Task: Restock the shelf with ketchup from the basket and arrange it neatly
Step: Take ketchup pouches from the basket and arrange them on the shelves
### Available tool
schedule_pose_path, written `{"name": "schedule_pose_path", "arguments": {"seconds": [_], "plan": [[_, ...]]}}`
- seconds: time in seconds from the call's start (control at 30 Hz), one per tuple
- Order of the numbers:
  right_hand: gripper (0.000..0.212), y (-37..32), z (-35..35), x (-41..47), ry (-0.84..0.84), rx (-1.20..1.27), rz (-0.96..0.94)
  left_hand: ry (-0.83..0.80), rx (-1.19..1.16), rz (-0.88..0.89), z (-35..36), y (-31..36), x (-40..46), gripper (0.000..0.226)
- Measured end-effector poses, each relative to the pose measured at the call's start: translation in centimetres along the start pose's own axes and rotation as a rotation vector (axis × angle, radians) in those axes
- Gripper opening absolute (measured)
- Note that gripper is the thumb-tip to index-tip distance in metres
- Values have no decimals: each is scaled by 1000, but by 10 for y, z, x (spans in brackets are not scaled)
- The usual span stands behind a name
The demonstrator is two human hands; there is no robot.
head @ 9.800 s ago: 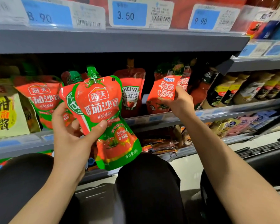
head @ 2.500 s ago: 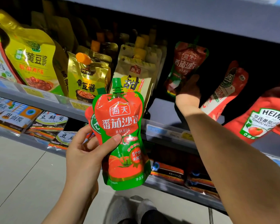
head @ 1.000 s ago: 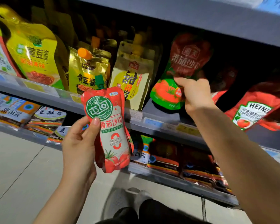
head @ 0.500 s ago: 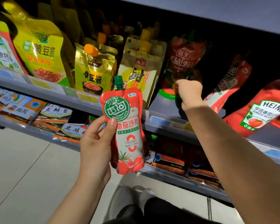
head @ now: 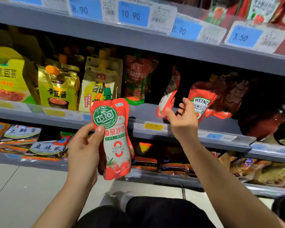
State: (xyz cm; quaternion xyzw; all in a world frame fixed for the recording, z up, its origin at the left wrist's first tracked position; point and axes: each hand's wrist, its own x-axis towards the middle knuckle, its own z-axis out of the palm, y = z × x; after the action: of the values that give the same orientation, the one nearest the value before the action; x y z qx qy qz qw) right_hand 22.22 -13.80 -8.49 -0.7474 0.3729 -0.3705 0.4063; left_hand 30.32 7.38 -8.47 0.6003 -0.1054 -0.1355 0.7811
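While the left hand (head: 85, 150) grips a red-and-white ketchup pouch (head: 113, 139) upright in front of the shelf (head: 184, 137), long axis vertical and green cap (head: 107, 93) uppermost, the right hand (head: 183, 119) hovers with fingers loosely spread and holds nothing. It is just in front of a leaning ketchup pouch (head: 169, 96) on the shelf — whether it touches that pouch cannot be told.

Key relation: the held pouch lies to the left of and below the right hand, nearer the camera than the shelf edge. A bare patch of shelf shows between a dark Haday-style pouch (head: 137, 79) and the leaning pouch, up and to the right of the held pouch. The right hand is the nearer to that gap; a transfer or a reach up and to the right by the left hand would likely follow.

Legible writing:
- Held pouch: green round logo, "番茄沙司", a red "0".
- Red pouch (head: 200, 102) right of the hand: "HEINZ".
- Upper price tags (head: 133, 14): "8.90", "10.90", "8.90", "3.50".
- Yellow pouches (head: 58, 89) at left: "黄豆酱" — not ketchup.

No basket is in view.
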Motion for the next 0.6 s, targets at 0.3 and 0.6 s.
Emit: {"name": "schedule_pose_path", "arguments": {"seconds": [0.3, 0.6], "plan": [[76, 15, 16, 37, -37, -302, 41, -16, 46, -8, 8, -7, 2, 14], [31, 11, 15, 81, -133, -487, 150, -10, 31, -39, 19, -15, 9, 14]]}}
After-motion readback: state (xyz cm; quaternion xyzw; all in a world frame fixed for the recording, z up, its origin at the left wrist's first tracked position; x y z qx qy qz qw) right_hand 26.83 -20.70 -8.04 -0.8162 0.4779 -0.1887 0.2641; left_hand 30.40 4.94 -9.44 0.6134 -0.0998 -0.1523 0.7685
